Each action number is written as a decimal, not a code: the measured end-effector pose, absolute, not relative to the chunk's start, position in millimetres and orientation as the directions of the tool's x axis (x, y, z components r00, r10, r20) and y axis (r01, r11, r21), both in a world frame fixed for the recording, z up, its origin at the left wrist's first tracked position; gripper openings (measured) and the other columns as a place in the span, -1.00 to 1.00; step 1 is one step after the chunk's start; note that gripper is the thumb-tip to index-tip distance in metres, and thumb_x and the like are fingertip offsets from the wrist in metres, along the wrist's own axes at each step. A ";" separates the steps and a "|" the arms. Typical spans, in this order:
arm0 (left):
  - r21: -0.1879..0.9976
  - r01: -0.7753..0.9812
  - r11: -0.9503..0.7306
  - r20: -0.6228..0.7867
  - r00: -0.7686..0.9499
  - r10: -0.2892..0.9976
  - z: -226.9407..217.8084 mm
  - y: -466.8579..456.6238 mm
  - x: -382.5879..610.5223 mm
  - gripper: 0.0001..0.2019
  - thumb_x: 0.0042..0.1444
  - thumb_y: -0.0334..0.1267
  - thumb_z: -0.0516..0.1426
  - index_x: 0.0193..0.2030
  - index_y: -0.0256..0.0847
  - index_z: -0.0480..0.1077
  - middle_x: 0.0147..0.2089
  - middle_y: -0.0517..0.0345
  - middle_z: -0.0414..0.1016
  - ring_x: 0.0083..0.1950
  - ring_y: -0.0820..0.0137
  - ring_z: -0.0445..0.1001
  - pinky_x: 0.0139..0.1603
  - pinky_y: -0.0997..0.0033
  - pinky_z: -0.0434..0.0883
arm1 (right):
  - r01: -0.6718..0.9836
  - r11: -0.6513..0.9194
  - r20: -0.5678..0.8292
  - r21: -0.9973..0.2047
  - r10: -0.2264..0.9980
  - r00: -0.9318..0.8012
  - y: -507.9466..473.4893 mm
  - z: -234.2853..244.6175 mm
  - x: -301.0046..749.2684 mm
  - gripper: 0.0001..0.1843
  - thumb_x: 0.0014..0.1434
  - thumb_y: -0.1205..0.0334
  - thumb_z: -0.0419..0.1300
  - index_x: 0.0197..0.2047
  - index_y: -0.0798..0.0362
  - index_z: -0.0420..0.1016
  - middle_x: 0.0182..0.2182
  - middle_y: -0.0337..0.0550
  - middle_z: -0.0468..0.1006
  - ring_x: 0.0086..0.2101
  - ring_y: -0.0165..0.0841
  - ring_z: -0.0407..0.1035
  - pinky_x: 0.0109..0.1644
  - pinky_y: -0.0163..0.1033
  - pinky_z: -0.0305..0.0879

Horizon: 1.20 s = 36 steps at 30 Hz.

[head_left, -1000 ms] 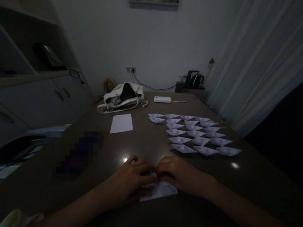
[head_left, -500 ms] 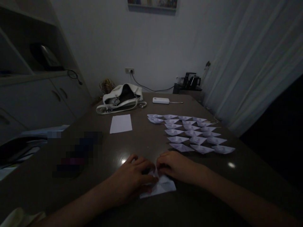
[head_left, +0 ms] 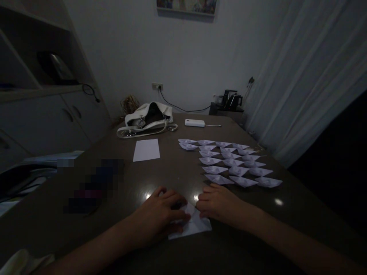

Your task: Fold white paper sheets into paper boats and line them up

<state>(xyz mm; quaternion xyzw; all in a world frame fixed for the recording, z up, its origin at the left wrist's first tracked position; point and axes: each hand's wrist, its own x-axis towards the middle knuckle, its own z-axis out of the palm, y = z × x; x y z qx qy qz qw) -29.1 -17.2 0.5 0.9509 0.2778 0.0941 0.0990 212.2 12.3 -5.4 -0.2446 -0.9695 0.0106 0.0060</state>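
Observation:
A partly folded piece of white paper [head_left: 195,225] lies on the table in front of me, its upper part coming to a point. My left hand [head_left: 164,214] covers its left side, the curled fingers and thumb holding it against the tabletop. On the other side, my right hand [head_left: 216,202] has its fingers closed together at the paper's right sloping edge. Fingers hide part of the folds. Beyond my right hand stand several folded paper boats [head_left: 235,170] in rows.
A stack of white paper [head_left: 146,149] lies farther back on the table [head_left: 172,175]. Behind it rests a white handbag [head_left: 149,116], with a white power bank [head_left: 195,122] and short cable to its right. A blurred-out patch covers the left. A black kettle [head_left: 235,101] stands beyond the table.
My right hand has shifted slightly right, from the paper's middle peak to its right edge, uncovering more of the folds. My left hand stays nearly in place on the paper.

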 end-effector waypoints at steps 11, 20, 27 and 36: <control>0.388 0.503 -0.772 0.145 0.794 0.590 -6.4 -20.1 -32.6 -0.74 0.20 -0.31 0.13 0.01 0.02 0.43 0.09 0.06 0.36 0.06 0.22 0.38 0.03 0.24 0.29 | 0.550 0.729 0.080 -0.408 0.629 -0.774 -10.4 8.6 215.5 -0.77 0.20 0.30 0.21 -0.05 0.07 0.46 -0.15 -0.12 0.52 -0.14 -0.33 0.36 -0.08 -0.27 0.27; 0.206 0.623 -0.755 0.184 0.733 0.655 -21.3 -30.2 -21.1 -0.81 0.25 -0.41 0.03 -0.05 -0.32 0.39 -0.17 -0.08 0.50 -0.19 0.23 0.46 -0.20 0.28 0.47 | 0.588 0.721 0.099 -0.366 0.658 -0.746 -21.1 -18.7 191.0 -0.76 0.14 0.37 0.26 -0.09 0.16 0.51 -0.11 -0.02 0.52 -0.08 -0.24 0.38 0.02 -0.20 0.34; -0.113 0.554 -0.825 0.247 0.820 0.517 -32.8 -39.1 -14.4 -0.78 0.26 -0.48 -0.07 -0.06 -0.46 0.34 -0.20 -0.23 0.50 -0.26 0.19 0.48 -0.31 0.26 0.52 | 0.562 0.716 0.139 -0.414 0.660 -0.738 -21.4 -22.0 188.3 -0.80 0.19 0.41 0.20 -0.10 0.20 0.52 -0.10 0.01 0.54 -0.10 -0.25 0.39 0.01 -0.21 0.35; -0.105 0.476 -0.873 0.301 0.852 0.428 -27.8 -35.4 -15.3 -0.71 0.31 -0.46 -0.18 -0.11 -0.45 0.35 -0.21 -0.22 0.51 -0.28 0.24 0.49 -0.33 0.28 0.54 | 0.548 0.725 0.176 -0.417 0.656 -0.734 -18.9 -30.5 185.7 -0.78 0.20 0.42 0.18 -0.07 0.15 0.51 -0.14 -0.06 0.57 -0.14 -0.29 0.41 -0.02 -0.24 0.36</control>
